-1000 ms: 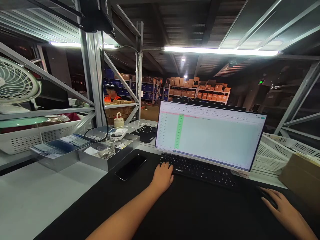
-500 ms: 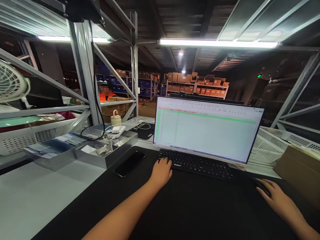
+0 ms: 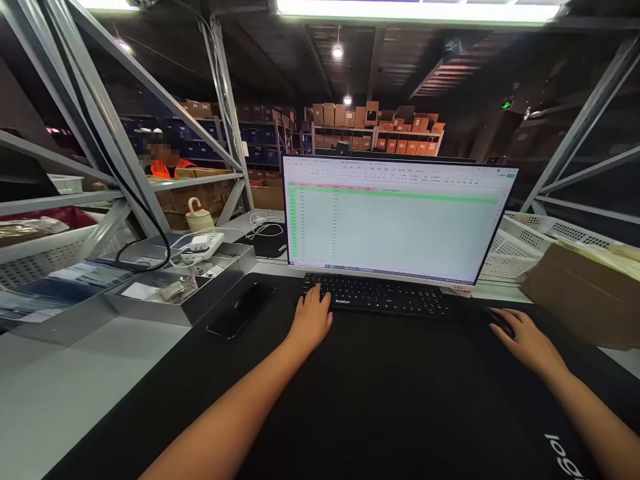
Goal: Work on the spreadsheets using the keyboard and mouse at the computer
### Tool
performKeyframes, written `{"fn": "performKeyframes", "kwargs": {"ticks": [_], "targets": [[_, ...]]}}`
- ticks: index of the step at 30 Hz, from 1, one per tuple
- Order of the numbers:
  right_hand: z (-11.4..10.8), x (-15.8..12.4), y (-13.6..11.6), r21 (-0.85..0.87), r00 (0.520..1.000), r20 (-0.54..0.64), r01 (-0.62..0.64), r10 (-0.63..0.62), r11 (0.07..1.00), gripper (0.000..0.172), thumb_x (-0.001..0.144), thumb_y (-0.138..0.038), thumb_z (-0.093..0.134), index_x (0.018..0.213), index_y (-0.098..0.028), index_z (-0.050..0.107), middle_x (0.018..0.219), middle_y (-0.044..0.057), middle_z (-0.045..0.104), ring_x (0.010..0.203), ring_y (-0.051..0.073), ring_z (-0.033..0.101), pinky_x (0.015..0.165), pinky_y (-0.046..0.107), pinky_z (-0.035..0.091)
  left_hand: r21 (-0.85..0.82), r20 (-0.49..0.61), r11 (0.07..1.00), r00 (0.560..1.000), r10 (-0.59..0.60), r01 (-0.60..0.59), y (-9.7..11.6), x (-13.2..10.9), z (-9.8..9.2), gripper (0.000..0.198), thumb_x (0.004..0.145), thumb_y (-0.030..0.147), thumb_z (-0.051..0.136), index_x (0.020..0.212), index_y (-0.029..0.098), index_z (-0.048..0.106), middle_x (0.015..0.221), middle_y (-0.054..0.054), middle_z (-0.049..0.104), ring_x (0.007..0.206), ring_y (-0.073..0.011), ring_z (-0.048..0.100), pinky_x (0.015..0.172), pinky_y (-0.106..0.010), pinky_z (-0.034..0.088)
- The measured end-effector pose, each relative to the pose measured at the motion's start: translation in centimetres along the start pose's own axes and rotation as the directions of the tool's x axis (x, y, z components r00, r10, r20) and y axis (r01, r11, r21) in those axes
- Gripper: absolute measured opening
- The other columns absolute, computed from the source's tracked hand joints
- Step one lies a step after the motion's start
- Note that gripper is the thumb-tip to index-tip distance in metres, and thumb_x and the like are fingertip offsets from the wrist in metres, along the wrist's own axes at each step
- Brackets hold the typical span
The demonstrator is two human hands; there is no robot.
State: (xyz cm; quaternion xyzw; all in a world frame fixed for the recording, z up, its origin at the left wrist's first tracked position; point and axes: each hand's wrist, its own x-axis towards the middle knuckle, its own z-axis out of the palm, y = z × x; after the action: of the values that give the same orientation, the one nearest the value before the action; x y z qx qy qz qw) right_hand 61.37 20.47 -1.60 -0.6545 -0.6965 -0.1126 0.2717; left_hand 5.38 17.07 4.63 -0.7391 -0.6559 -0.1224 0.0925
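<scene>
Phone (image 3: 241,311) near left hand (image 3: 311,321), probably face-up

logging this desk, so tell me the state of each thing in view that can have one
monitor: on, showing a spreadsheet
phone: lying flat, screen dark
keyboard: flat, left hand over its left end
mouse: under right hand
bottle: upright
gray trays: open, things inside
tube light: lit
green sign: lit

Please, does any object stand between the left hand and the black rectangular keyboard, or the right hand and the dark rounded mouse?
Nothing visible does. The left hand lies at the left end of the black rectangular keyboard; the right hand holds the dark rounded mouse.
</scene>
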Motion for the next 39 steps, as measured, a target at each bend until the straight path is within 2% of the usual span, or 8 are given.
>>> {"fn": "performKeyframes", "kwargs": {"ticks": [5,9,12,17,21,32,39], "targets": [[0.8,0.0,0.7,-0.001,1.000,-0.009,-0.003,0.003,1.000,0.060,0.093,-0.063,0.042,0.134,-0.024,0.062,0.133,0.014,0.060,0.125,0.032,0.060,0.107,0.048,0.049,-0.077,0.053,0.995,0.997,-0.057,0.061,0.6,0.3,0.3,0.071,0.089,0.010,0.046,0.158,0.020,0.032,0.170,-0.024,0.015,0.152,-0.0355,0.032,0.120,-0.062,0.030],[1.4,-0.1,1.2,0.015,1.000,-0.011,-0.010,0.010,1.000,0.065,0.091,-0.065,0.043,0.134,-0.021,0.063,0.133,0.016,0.061,0.124,0.034,0.061,0.106,0.047,0.050,-0.096,0.089,0.994,0.995,-0.049,0.058,0.9,0.4,0.2,0.070,0.086,0.008,0.049,0.153,0.026,0.042,0.172,-0.020,0.007,0.155,-0.0384,0.025,0.120,-0.067,0.026],[2.0,0.0,1.8,0.051,0.999,-0.040,0.004,-0.002,0.999,0.065,0.087,-0.067,0.046,0.130,-0.023,0.066,0.129,0.015,0.063,0.122,0.036,0.063,0.104,0.050,0.052,-0.088,0.103,0.995,0.994,-0.041,0.050,0.9,0.4,0.1,0.066,0.084,0.009,0.050,0.148,0.028,0.050,0.173,-0.017,0.009,0.156,-0.0380,0.023,0.120,-0.067,0.027],[2.7,0.5,2.3,0.096,0.996,-0.089,0.022,-0.013,0.995,0.061,0.084,-0.066,0.048,0.123,-0.025,0.070,0.122,0.014,0.068,0.118,0.037,0.065,0.103,0.051,0.053,-0.067,0.074,0.997,0.997,-0.021,0.026,0.9,0.1,-0.2,0.065,0.086,0.011,0.050,0.148,0.027,0.049,0.172,-0.018,0.011,0.157,-0.0377,0.020,0.121,-0.067,0.025],[2.8,0.5,2.3,0.110,0.997,-0.083,0.014,-0.004,0.994,0.059,0.084,-0.066,0.049,0.124,-0.026,0.069,0.122,0.013,0.068,0.119,0.036,0.065,0.104,0.052,0.053,-0.062,0.042,0.998,0.999,-0.017,0.019,0.8,-0.2,0.0,0.065,0.086,0.012,0.050,0.149,0.028,0.049,0.171,-0.017,0.018,0.157,-0.0367,0.022,0.122,-0.066,0.023],[2.0,0.3,1.5,0.100,0.997,-0.079,-0.004,0.012,0.995,0.061,0.084,-0.066,0.049,0.125,-0.024,0.067,0.122,0.014,0.069,0.117,0.036,0.067,0.099,0.049,0.056,-0.030,-0.004,0.999,1.000,-0.021,0.021,0.7,-0.3,0.2,0.061,0.087,0.011,0.047,0.147,0.026,0.052,0.167,-0.020,0.031,0.153,-0.0357,0.031,0.121,-0.064,0.029],[2.8,0.4,2.8,0.040,0.996,-0.091,-0.017,0.020,0.999,0.056,0.087,-0.059,0.046,0.126,-0.023,0.065,0.123,0.014,0.068,0.118,0.034,0.066,0.099,0.049,0.055,-0.026,0.015,0.999,1.000,-0.020,0.020,0.7,-0.3,0.0,0.063,0.087,0.011,0.047,0.148,0.024,0.051,0.165,-0.021,0.034,0.152,-0.0360,0.034,0.121,-0.063,0.029]]}}
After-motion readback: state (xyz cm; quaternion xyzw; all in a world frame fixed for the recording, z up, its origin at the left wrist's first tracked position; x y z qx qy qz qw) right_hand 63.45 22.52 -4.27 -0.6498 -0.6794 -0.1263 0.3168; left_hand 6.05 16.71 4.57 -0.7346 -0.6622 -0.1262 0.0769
